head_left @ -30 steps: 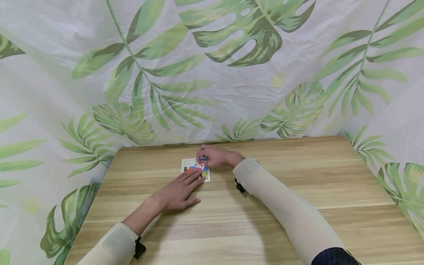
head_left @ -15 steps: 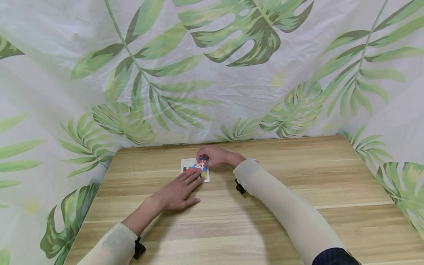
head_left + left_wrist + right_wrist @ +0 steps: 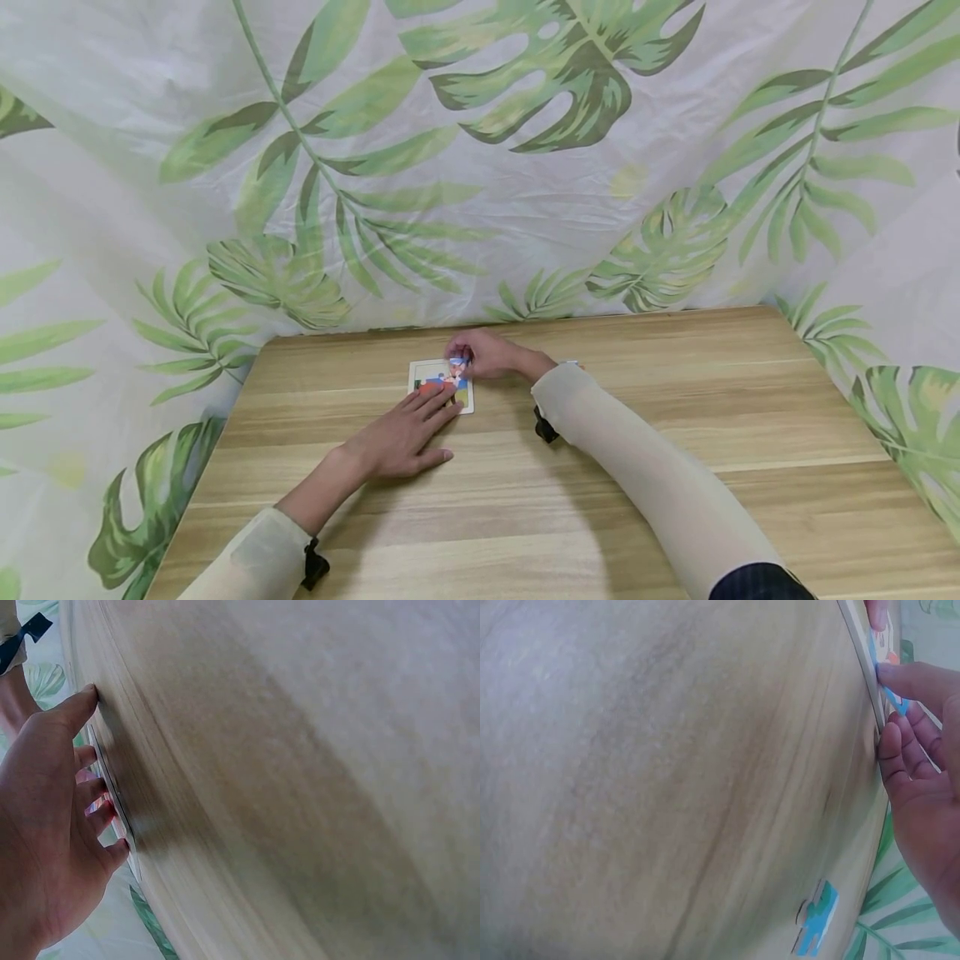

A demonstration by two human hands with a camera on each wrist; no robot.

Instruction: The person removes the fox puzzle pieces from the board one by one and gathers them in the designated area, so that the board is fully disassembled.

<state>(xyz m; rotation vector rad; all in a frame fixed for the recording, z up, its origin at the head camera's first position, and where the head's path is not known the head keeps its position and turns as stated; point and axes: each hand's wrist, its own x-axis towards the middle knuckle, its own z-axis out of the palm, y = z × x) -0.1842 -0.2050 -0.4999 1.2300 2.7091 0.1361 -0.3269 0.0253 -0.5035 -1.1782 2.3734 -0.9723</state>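
Observation:
A small jigsaw puzzle board (image 3: 422, 367) with a pale border and a colourful picture lies near the table's far edge. My left hand (image 3: 405, 433) stretches its fingers over the board's lower part, fingertips resting on the picture, thumb out on the wood. In the left wrist view those fingers (image 3: 97, 789) reach over the board's edge. At the board's upper right corner, my right hand (image 3: 487, 354) pinches a blue-topped puzzle piece (image 3: 457, 363) between thumb and fingers. The right wrist view shows that piece's blue edge slanting under the thumb, close over the board. Fingers hide part of the picture.
A loose blue and green puzzle piece (image 3: 819, 919) lies on the wooden table (image 3: 480, 517) to the right, mostly behind the right forearm in the head view. A leaf-patterned cloth (image 3: 420, 208) hangs along the table's far edge.
The piece in my right fingers has turned, and its light blue face now shows where it looked darker before. Both hands have hardly moved; the head view has shifted slightly.

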